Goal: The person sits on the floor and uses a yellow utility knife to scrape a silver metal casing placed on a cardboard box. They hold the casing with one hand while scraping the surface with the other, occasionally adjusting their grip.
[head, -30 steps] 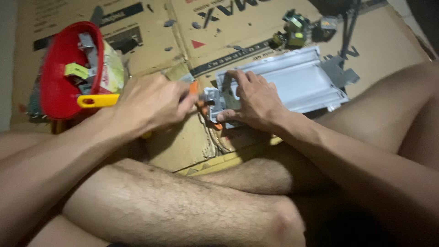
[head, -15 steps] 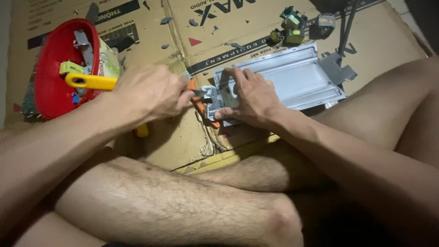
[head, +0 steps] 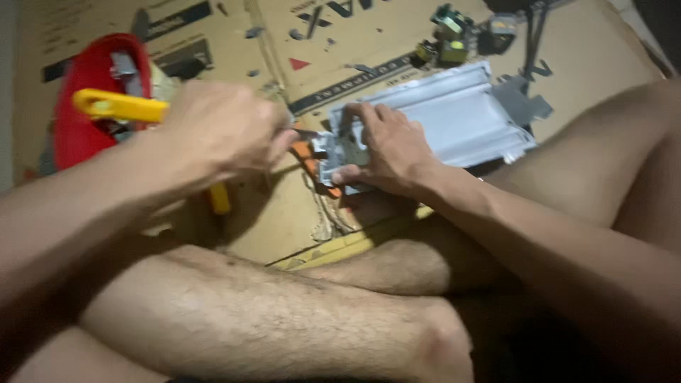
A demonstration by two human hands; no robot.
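We sat cross-legged on the flattened brown cardboard sheet (head: pixel 284 227). Our left hand (head: pixel 223 128) was clamped around a yellow-handled tool (head: pixel 120 106), its tip pointing right toward the near-left end of the long pale-grey metal housing (head: pixel 454 117). Our right hand (head: pixel 386 149) was pressed flat on that same end, fingers spread over the bracket, so it lay nearer. The housing's long axis ran from near left to far right. A red plastic bucket (head: pixel 81 106) stood at far left.
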